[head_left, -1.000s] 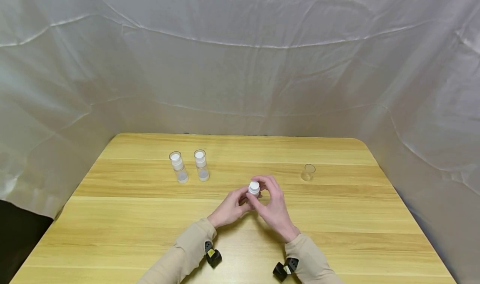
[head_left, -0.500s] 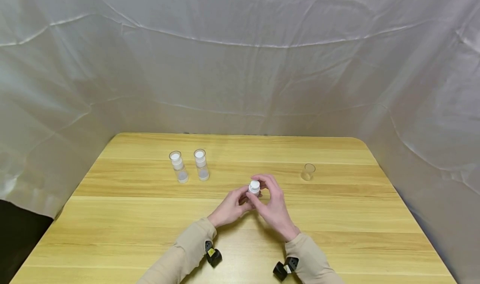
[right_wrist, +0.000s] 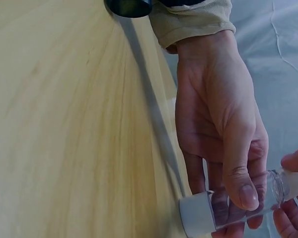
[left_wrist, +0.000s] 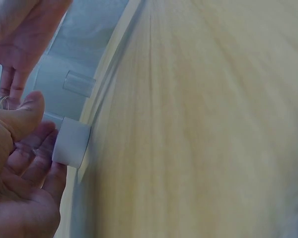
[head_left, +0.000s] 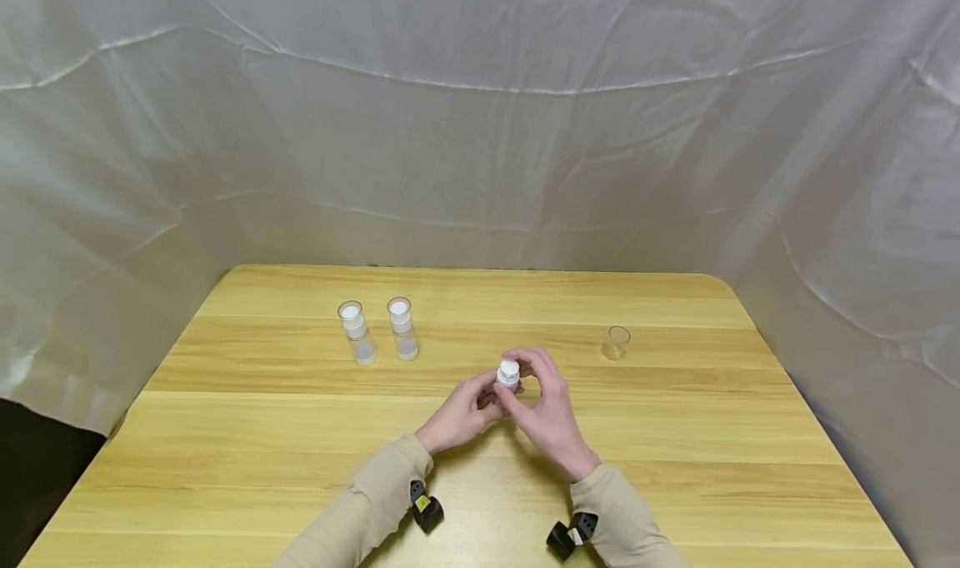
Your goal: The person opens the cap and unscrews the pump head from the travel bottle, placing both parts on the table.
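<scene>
A small clear pump bottle [right_wrist: 238, 206] with a white base [left_wrist: 72, 143] stands upright between my hands. My left hand [head_left: 459, 418] holds its clear body, thumb on one side and fingers on the other. My right hand [head_left: 551, 414] pinches the white pump top [head_left: 508, 371] between thumb and fingers. In the right wrist view, clear screw threads show at the neck, right beside the white top. The white base is close over the table in both wrist views.
Two similar capped bottles, one on the left [head_left: 357, 333] and one beside it [head_left: 402, 328], stand upright at the back left. A clear cap [head_left: 616, 344] stands at the right on the wooden table [head_left: 720, 434]. Grey sheeting [head_left: 480, 151] surrounds the table.
</scene>
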A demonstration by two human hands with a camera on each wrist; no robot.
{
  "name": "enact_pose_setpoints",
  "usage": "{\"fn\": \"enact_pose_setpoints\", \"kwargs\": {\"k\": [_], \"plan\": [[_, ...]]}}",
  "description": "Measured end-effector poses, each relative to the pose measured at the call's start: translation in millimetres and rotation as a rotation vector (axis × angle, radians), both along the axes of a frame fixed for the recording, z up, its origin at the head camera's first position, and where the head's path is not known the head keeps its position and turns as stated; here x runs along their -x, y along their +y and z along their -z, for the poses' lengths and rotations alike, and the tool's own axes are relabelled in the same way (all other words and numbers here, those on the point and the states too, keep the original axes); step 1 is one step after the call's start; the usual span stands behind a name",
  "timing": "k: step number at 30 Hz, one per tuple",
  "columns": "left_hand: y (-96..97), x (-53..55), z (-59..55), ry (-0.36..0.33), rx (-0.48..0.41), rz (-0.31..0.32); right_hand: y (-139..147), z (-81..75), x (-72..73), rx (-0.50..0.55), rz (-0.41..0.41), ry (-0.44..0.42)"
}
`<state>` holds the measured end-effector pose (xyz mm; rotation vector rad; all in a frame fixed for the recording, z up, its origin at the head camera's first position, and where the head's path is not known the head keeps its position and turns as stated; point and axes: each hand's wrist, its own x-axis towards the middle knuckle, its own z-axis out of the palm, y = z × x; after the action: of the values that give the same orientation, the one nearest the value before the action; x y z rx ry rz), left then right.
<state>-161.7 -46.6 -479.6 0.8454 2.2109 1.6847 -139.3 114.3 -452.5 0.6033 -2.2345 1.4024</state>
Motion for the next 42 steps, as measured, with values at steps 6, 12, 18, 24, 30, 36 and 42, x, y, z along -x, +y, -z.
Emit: {"fn": "enact_pose_setpoints", "kwargs": {"k": [6, 12, 18, 24, 30, 36, 42], "plan": [[0.2, -0.2, -1.0, -0.01, 0.007, -0.008, 1.1, -1.6, 0.1, -0.021, -0.034, 0.013], [0.1, -0.9, -1.3, 0.002, 0.015, -0.011, 0.3, 0.0, 0.6, -0.019, -0.022, 0.005], [0.1, -0.8, -1.6, 0.009, 0.013, -0.003, 2.1, 0.7, 1.3, -0.026, -0.037, 0.009], [0.3, -0.6, -1.4, -0.004, 0.007, -0.003, 2.0, 0.5, 0.3, -0.025, -0.025, 0.002], [0.1, -1.1, -1.4, -0.001, 0.003, -0.001, 2.9, 2.3, 1.1, -0.011, -0.02, 0.016], [0.5, -0.7, -1.2, -0.01, 0.008, -0.008, 5.2, 1.4, 0.9, -0.015, -0.068, 0.021], [0.4, -0.6, -0.4, -0.006, 0.011, -0.006, 4.8, 0.1, -0.7, -0.046, -0.045, -0.001]]}}
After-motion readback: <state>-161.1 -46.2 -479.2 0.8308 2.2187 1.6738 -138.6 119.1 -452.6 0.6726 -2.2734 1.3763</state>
